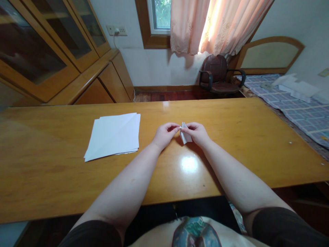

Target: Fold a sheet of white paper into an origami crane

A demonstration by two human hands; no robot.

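Observation:
A small folded piece of white paper (185, 136) is held just above the wooden table, between my two hands. My right hand (199, 133) is closed on its right side, with the thumb across the front. My left hand (166, 133) pinches at its upper left edge with thumb and forefinger. The paper shows pointed folds at the top and a wider flap hanging lower right. Its far side and the fingertips behind it are hidden.
A stack of white paper sheets (114, 135) lies on the table (61, 192) to the left. Beyond the far edge are a brown armchair (217, 73), a wooden cabinet (84, 79) and a bed (303, 106) with papers on it. Tiny white scraps dot the table's right side.

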